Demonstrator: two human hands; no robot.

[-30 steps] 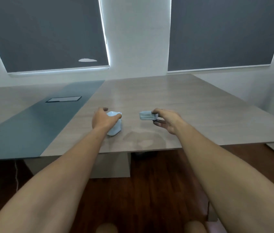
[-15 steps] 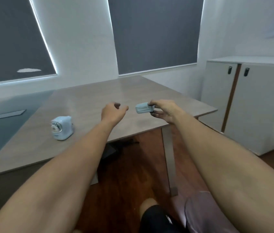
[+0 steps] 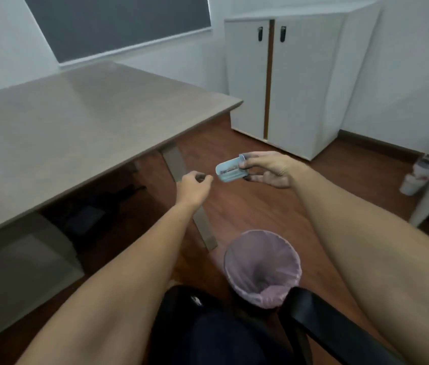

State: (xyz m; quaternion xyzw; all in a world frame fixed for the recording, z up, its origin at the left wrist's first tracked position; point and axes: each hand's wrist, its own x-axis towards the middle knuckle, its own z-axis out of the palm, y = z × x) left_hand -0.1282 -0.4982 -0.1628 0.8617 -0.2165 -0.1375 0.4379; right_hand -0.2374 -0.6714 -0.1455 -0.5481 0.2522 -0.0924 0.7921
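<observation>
Since the little pale-blue tray (image 3: 230, 169) looks like thin moulded plastic, I'd guess it weighs next to nothing. It's probably stiff enough, but smooth, so it could slip out of a lazy pinch.

The right grip (image 3: 274, 169) has it by one short end, with thumb and fingers closed on that end and the open side facing roughly up. The tray is up in the air over the wooden floor (image 3: 247, 212), off the corner of the table (image 3: 76, 122). It's further out than the bin (image 3: 258, 234) with the pink liner, so it isn't over the bin yet.

The left grip (image 3: 193, 187) sits just beside the tray's free end without touching it, fingers loosely curled round nothing.

There's something dark-reddish lying in the tray, too blurry to call.

My take: hold it by the long side walls rather than the end lip, and keep it level until it's above the liner. A drop likely wouldn't crack it, but whatever's inside would scatter.
</observation>
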